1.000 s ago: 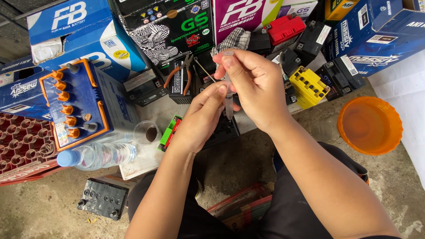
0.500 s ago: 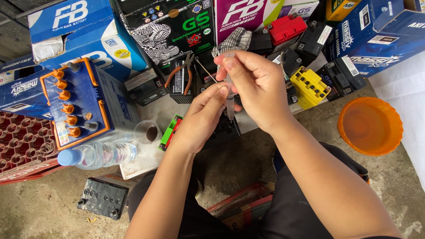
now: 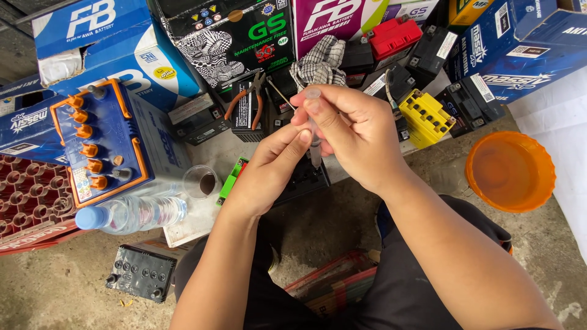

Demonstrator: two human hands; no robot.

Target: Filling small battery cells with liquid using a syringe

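Note:
My right hand (image 3: 354, 137) grips a slim clear plastic syringe (image 3: 314, 146) upright, thumb near its top end. My left hand (image 3: 269, 171) comes up from below and its fingertips pinch the same syringe at mid-height. Both hands hover over a small black battery (image 3: 302, 180) on the concrete floor. The syringe's lower tip is partly hidden by my fingers.
A blue battery with orange caps (image 3: 104, 143) stands at left, a water bottle (image 3: 131, 214) and a clear cup (image 3: 202, 182) beside it. Orange-handled pliers (image 3: 244, 101) lie on black batteries behind. A yellow battery (image 3: 425, 116), an orange bowl (image 3: 510, 171) and cartons ring the spot.
Both hands stay together on the syringe and have barely shifted; nothing around them has moved.

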